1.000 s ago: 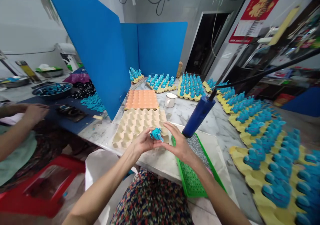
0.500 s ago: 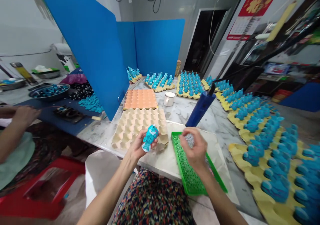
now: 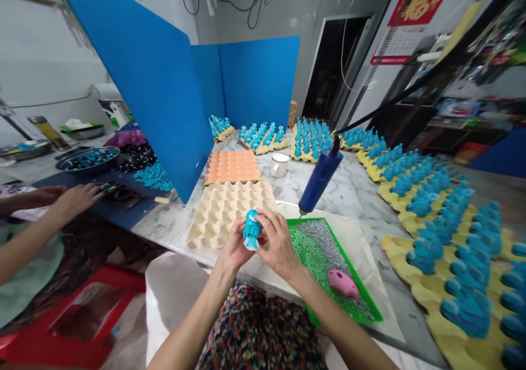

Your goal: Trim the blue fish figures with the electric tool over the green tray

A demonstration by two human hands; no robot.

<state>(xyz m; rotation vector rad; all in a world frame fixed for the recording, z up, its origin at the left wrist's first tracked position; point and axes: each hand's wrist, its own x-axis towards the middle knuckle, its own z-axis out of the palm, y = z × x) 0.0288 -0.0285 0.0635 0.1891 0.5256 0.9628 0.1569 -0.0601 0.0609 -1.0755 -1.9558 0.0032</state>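
Note:
A small turquoise plastic toy figure (image 3: 251, 231) with white parts is held upright over the table's front edge. My left hand (image 3: 235, 247) is wrapped round its left side. My right hand (image 3: 278, 243) closes on its right side, fingers at the upper part and thumb lower down; anything small between the fingertips is hidden. To the right lies a green perforated tray (image 3: 296, 271) with many small silvery screws (image 3: 324, 240) and a pink rounded piece (image 3: 343, 284). A blue electric screwdriver (image 3: 319, 182) hangs tip down at the tray's back edge.
Behind my hands lie a beige egg-carton tray (image 3: 224, 208) and an orange one (image 3: 232, 166). A white mug (image 3: 279, 165) stands beyond. Yellow trays (image 3: 405, 257) of turquoise figures line the right and back. Blue panels (image 3: 164, 85) separate a co-worker's hands (image 3: 78, 200) at left.
My right hand has moved left from over the green tray to the toy figure, uncovering the screws and pink piece. The screwdriver has swung slightly left; the co-worker's hands have moved right.

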